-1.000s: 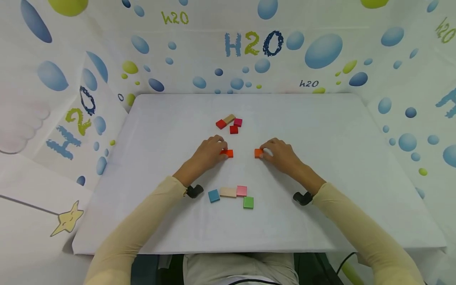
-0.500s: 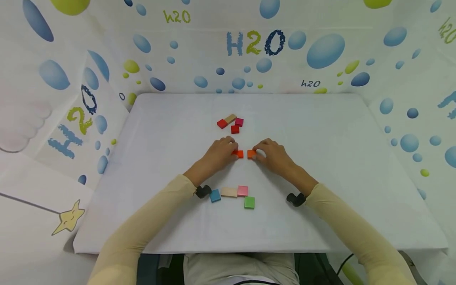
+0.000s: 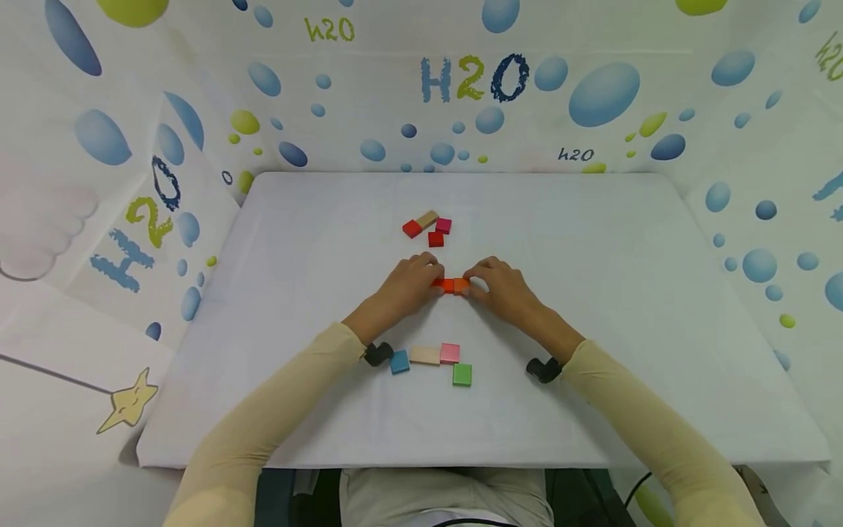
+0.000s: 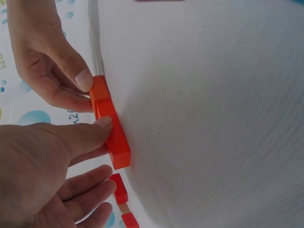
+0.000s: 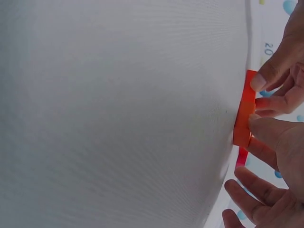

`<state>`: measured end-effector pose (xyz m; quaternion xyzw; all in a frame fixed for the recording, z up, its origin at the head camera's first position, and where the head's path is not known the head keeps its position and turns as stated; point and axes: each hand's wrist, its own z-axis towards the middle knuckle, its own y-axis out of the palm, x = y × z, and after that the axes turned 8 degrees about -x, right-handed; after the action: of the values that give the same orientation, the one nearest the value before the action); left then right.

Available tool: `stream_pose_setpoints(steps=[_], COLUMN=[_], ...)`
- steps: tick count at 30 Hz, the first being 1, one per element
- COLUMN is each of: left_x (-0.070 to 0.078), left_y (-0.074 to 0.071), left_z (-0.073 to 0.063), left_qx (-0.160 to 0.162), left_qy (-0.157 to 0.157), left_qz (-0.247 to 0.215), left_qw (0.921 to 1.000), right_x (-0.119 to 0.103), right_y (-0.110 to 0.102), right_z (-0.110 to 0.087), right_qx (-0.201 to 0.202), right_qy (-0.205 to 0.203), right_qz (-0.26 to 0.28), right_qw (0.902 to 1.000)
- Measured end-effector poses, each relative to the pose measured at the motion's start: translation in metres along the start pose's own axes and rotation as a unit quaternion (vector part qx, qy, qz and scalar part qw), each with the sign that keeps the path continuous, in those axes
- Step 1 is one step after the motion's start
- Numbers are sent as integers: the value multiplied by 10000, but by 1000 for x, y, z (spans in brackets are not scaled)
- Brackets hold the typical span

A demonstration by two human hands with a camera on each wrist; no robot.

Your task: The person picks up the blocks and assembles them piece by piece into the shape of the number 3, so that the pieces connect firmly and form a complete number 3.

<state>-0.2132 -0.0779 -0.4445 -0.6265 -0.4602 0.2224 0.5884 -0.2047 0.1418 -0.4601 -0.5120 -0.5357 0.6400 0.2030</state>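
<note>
White table [image 3: 606, 249], bubble-print backdrop [image 3: 382, 88] — bright block [image 3: 448, 286] [image 3: 459, 286] in each hand [image 3: 411, 283] [image 3: 506, 288].

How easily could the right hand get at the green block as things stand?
Probably yes: the head view shows nothing between the right hand and the green block. The hand pinches the orange block, though, so it would likely have to release that first.
</note>
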Motion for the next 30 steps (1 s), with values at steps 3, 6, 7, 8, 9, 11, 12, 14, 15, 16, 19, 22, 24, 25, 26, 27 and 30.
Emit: stream_pose_setpoints(steps=[3, 6, 7, 8, 9, 11, 12, 14, 15, 16, 19, 22, 24, 25, 26, 27, 30], left_x=[-1, -1, -1, -2, -2, -2, -2, -1, -1, 0, 1, 2, 3, 3, 3, 3, 4], left_y=[0, 1, 1, 1, 1, 1, 1, 1, 0, 0, -2, -4, -4, -5, -5, -5, -5], left_z=[0, 0, 0, 1, 1, 1, 1, 2, 2, 2, 2, 2, 1, 1, 1, 1, 1], left_qx=[-6, -5, -10, -15, -13, -24, -33, -49, -54, -63, -74, -92, -110, -118, -131, -142, -163], left_qy=[-11, -15, -14, -14, -11, -11, -12, -21, -20, -34, -45, -51, -52, -55, -67, -78, -74], left_qz=[8, -5, -9, -12, -13, -11, -7, 0, 12, 15, 68, 140, 169, 164, 164, 156, 133], left_qw=[10000, 10000, 10000, 10000, 10000, 10000, 10000, 10000, 10000, 10000, 9999, 9998, 9998, 9998, 9998, 9997, 9998], right_x=[0, 0, 1, 1, 1, 0, 0, -1, -1, -2, -3, -4, -4, -5, -5, -5, -7], right_y=[0, 0, -1, -1, -1, -3, -4, -6, -7, -8, -10, -12, -14, -14, -15, -15, -18], right_z=[0, 1, 1, 2, 2, 3, 4, 4, 5, 6, 10, 17, 24, 28, 33, 38, 54], right_qx=[-1, -12, -32, -58, -92, -173, -221, -300, -342, -381, -498, -485, -360, -268, -158, -53, 247], right_qy=[-19, -85, -99, -107, -97, -74, -39, 17, 52, 63, 107, 152, 213, 239, 256, 273, 297], right_qz=[12, 1, 3, -6, -6, 7, 31, 76, 128, 167, 278, 361, 380, 361, 345, 315, 176], right_qw=[10000, 10000, 9999, 9999, 9999, 9998, 9997, 9995, 9993, 9991, 9983, 9981, 9984, 9987, 9990, 9991, 9991])
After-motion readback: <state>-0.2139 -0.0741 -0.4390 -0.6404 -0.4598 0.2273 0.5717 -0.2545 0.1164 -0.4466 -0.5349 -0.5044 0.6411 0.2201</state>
